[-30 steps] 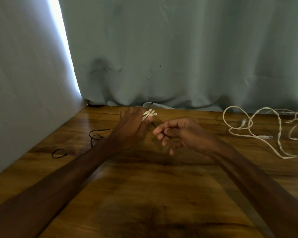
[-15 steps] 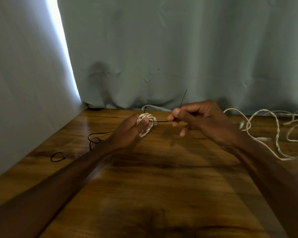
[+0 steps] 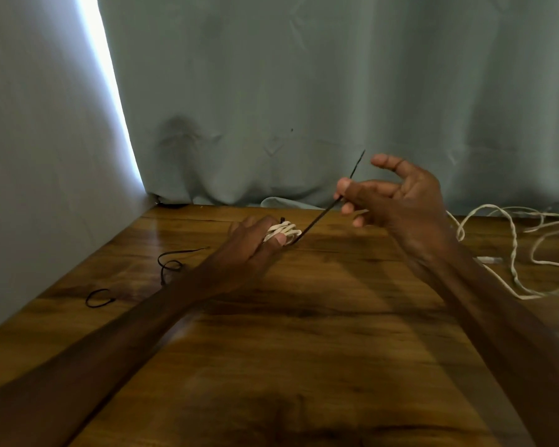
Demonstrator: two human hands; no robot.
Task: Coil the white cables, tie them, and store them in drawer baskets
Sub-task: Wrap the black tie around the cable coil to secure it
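Note:
My left hand (image 3: 250, 243) grips a small coil of white cable (image 3: 283, 231) just above the wooden table (image 3: 304, 350), thumb pressed on the coil. A thin black tie (image 3: 326, 211) runs taut from the coil up and to the right. My right hand (image 3: 397, 201) pinches that tie between thumb and fingers, raised above the table; the tie's free end sticks up past the thumb. A long loose white cable (image 3: 510, 250) lies uncoiled on the table at the right, partly behind my right forearm.
Spare black ties lie on the table at the left: a curled one (image 3: 171, 261) and a small loop (image 3: 99, 298). A grey-green curtain (image 3: 336, 91) hangs behind the table and along its left side. No drawer basket is in view.
My right hand took hold of the black tie and pulled it up and to the right, drawing it taut. My left hand closed round the coil and turned it.

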